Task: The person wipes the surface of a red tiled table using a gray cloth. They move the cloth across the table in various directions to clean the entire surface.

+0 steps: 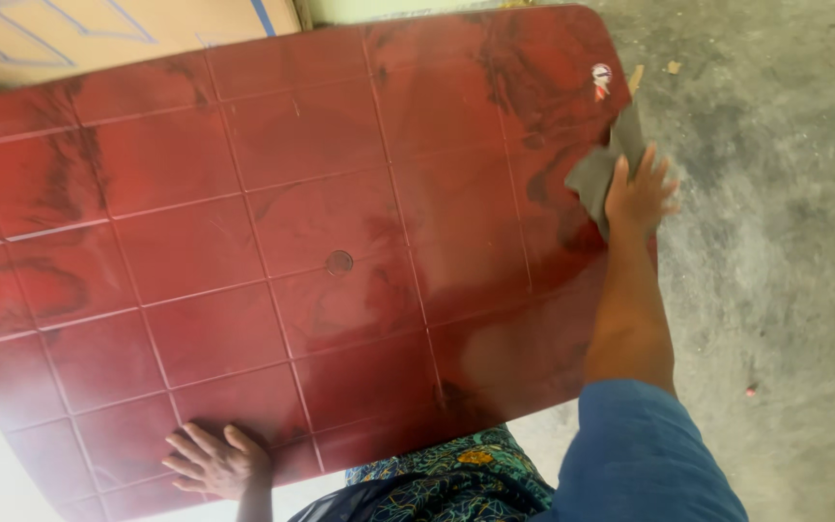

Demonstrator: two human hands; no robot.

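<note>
- Cloth [603, 174], a grey-green rag, lay pressed against the far right edge of the red worktop [273, 222], partly draped over that edge, just below a small round sticker [601, 73] near the corner.
- Right hand [640, 193] lay flat on the cloth, fingers spread and extended; its grip was open, pinning the rag with palm and fingers rather than clutching it.
- Left hand [216, 462] rested on the near edge of the worktop, fingers splayed and flat, its grip open and holding nothing (it looked to be bracing the surface).
- The worktop was a marbled red plastic top moulded in a grid of squares, with a small round hole [339, 262] at its centre; a bare concrete floor [785, 242] lay to the right, and a cardboard sheet [99, 34] beyond the far edge.
- For wiping well, I judged that even pressure through the whole palm would matter, with the rag kept flat so it does not bunch at the rim.
- The moulded grooves would likely trap dirt, so strokes following the lines seemed wise, with the left hand steadying the top.
</note>
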